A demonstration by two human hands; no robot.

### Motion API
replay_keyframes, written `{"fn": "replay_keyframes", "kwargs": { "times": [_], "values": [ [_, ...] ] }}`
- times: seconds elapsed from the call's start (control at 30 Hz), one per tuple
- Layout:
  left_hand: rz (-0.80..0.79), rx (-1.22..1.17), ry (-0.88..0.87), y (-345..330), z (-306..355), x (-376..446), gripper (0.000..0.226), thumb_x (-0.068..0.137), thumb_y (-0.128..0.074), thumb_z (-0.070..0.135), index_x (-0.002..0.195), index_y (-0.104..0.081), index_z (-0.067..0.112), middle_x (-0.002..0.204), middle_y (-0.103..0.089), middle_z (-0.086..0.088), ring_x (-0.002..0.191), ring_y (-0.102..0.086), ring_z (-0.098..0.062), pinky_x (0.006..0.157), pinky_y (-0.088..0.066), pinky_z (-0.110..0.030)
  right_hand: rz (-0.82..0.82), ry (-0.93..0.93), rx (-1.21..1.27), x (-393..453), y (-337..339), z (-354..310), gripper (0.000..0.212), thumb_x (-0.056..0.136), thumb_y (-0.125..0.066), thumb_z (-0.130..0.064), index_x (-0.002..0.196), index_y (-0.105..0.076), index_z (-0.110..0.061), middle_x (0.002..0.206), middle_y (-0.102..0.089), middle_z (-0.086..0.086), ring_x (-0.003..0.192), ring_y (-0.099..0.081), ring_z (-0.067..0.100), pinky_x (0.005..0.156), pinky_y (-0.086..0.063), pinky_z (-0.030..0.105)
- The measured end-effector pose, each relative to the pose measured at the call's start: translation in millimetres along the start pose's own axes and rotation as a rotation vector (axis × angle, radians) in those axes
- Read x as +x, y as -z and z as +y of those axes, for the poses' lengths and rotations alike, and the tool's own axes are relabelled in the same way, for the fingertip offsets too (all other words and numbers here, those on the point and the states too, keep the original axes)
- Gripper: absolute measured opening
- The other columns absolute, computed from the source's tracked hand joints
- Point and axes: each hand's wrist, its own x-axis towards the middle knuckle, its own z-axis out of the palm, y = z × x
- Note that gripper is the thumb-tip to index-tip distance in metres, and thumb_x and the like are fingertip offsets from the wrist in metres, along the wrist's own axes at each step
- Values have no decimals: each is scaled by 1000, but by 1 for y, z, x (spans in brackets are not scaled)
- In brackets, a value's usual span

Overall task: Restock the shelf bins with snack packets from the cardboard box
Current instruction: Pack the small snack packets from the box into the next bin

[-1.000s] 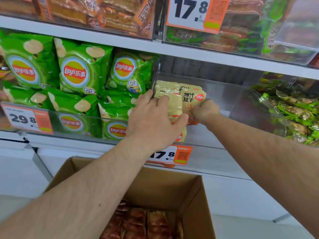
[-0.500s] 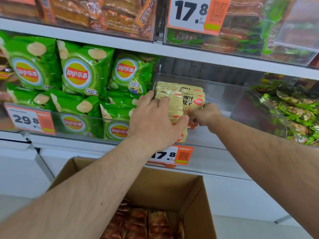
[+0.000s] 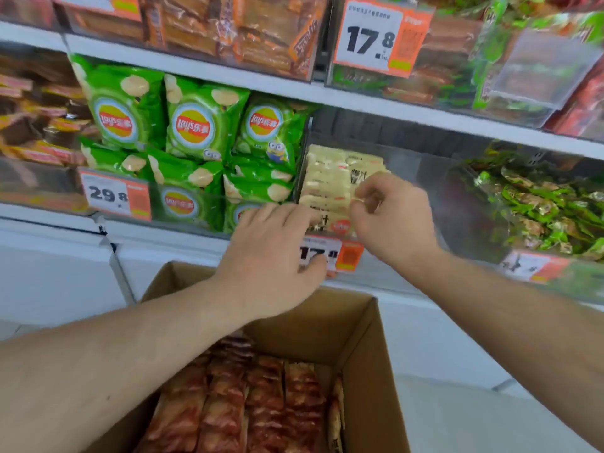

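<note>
Snack packets (image 3: pixel 330 184): one stack, two hands touching.

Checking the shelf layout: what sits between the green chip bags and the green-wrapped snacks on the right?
In the head view, the clear bin with cream packets stacked at its left; its right part shows no packets.

Left hand (image 3: pixel 274 256) flat, fingers (image 3: pixel 294 217) extended; right hand (image 3: pixel 392 220) loosely curled, both arms outstretched
</note>
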Motion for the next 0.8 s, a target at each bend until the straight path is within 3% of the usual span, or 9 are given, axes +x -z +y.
{"fn": "replay_keyframes", "kwargs": {
  "times": [0.07,0.17,0.23,0.33,0.43,0.53,0.63,0.8],
  "values": [
    [-202,-31,73,-2,-9,-28,56,78,-42,54,127,-49,28,119,-57,11,113,-50,-16,95,-34,-34,-11,190,75,-41,-13,-14,6,73,-60,-17,72,-64,-22,60,-50,-12,62,-54,14,58,-47,31],
    [-419,-30,113,-13,-28,-63,56,78,-43,52,129,-46,31,118,-58,13,113,-54,-15,97,-40,-36,-174,312,86,-85,-50,-13,8,71,-53,-25,68,-59,-22,57,-40,-14,57,-52,15,52,-45,30],
    [-540,-49,141,-23,-37,-83,49,85,-51,47,131,-44,31,117,-57,15,112,-56,-13,97,-43,-36,-388,233,-46,-99,-80,-2,9,75,-51,-29,73,-58,-24,63,-50,-10,68,-60,22,59,-47,31],
    [-709,-81,195,-40,-47,-101,48,89,-56,38,134,-42,31,119,-57,15,110,-56,-11,97,-46,-36,-748,5,-295,-111,-125,32,5,83,-56,-31,85,-59,-27,95,-67,-2,92,-62,25,72,-48,31],
    [-788,-169,296,-58,-57,-105,46,89,-58,36,132,-44,28,114,-57,14,106,-56,-11,96,-47,-36,-981,-213,-427,-127,-162,69,21,83,-59,-31,100,-66,-21,104,-66,3,95,-63,26,77,-54,35],
    [-837,-245,410,-73,-72,-108,45,89,-59,32,131,-46,24,109,-60,13,102,-59,-11,93,-49,-36,-1085,-381,-461,-147,-188,100,17,83,-56,-33,91,-60,-18,96,-63,2,93,-64,26,74,-53,31],
    [-876,-285,515,-83,-84,-114,42,89,-59,28,129,-47,23,103,-64,14,96,-60,-9,89,-51,-32,-1196,-372,-597,-174,-212,126,10,84,-55,-25,91,-60,-19,103,-66,3,96,-66,26,73,-52,31],
    [-898,-359,685,-96,-92,-120,38,89,-61,26,125,-49,22,100,-69,4,92,-65,-13,87,-54,-34,-1198,-228,-733,-205,-230,147,27,94,-42,-11,99,-66,-20,108,-68,3,97,-66,25,70,-50,33]
  ]
}}
